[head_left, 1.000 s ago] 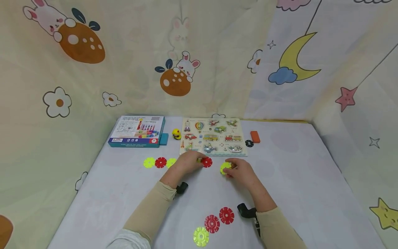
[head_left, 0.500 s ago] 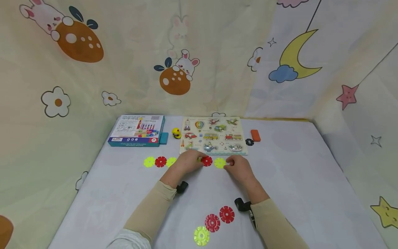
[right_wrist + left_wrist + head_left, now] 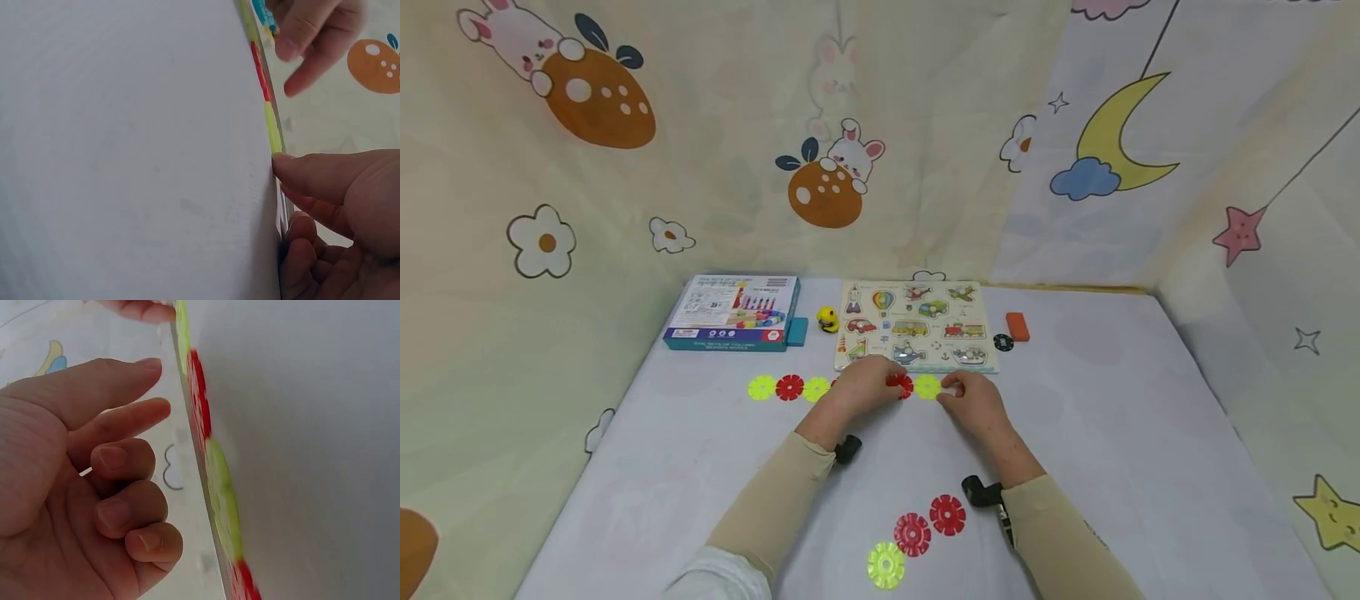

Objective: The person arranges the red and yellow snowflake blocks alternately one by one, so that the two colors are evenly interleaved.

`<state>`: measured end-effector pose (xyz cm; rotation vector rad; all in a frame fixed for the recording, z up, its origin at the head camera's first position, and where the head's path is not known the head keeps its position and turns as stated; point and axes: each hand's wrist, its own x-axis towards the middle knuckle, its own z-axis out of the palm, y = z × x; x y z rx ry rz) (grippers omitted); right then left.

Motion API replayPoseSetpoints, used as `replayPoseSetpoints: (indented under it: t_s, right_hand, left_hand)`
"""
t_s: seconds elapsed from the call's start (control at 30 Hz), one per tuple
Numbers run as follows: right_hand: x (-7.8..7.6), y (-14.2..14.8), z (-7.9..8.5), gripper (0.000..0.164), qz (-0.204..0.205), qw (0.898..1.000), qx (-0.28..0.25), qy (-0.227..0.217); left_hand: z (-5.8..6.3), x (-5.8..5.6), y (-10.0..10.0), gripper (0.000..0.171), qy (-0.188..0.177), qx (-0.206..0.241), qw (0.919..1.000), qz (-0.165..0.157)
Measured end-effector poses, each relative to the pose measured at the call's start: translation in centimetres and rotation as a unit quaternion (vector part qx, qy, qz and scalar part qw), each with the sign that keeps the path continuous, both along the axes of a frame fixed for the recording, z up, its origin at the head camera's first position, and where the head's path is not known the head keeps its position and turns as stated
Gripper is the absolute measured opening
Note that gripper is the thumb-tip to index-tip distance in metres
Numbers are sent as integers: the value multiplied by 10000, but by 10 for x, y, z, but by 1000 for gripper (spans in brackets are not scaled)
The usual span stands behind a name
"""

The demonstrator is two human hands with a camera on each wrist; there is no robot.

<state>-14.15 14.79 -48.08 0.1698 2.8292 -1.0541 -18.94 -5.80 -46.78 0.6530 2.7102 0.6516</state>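
A row of thin notched plastic flower discs, yellow-green and red in turn, lies flat on the white tabletop. At its right end is a yellow-green disc (image 3: 927, 387); my right hand (image 3: 977, 404) pinches its right edge with thumb and forefinger. Left of that disc sits a red disc (image 3: 908, 385), partly covered by my left hand (image 3: 863, 388) in the head view. The left wrist view shows the left thumb and forefinger apart, the other fingers loosely bent and holding nothing. Further left, another red disc (image 3: 789, 387) shows between two yellow-green ones.
Nearer me lie two red discs (image 3: 912, 534) and a yellow-green disc (image 3: 886, 566). Behind the row are a picture puzzle board (image 3: 913, 327), a box (image 3: 733, 312), a blue block (image 3: 797, 332), a yellow toy (image 3: 827, 319), an orange block (image 3: 1018, 327) and a black round chip (image 3: 1003, 342).
My right hand has brought the yellow-green disc leftward, down to the row's right end beside the red disc. My left hand has shifted slightly right and away from the table.
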Motion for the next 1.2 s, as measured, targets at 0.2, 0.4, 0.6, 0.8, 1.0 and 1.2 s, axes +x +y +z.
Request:
replayPoseSetpoints:
  t_s: [0.2,0.4,0.6,0.8,1.0,1.2]
  right_hand:
    - [-1,3,-2,22,24,10000,49,70]
    - [-2,2,-2,23,124,9999,14,62]
    - [10,4,8,32,210,9990,-233,-318]
    - [46,-1,27,31,574,9965,-367,-483]
    - [86,-13,33,30,1893,9778,-668,-603]
    - [121,-31,27,35,2841,9529,-189,-1042]
  left_hand:
    - [-1,-3,21,36,164,-172,9996,-128]
    - [-3,-2,23,40,28,-199,9998,3]
    - [-9,-3,22,41,91,-109,9999,-35]
    - [-17,-5,24,45,201,-290,9991,-243]
    - [-14,-6,26,44,280,-313,9989,-189]
    - [-13,-5,28,44,290,-294,9988,-276]
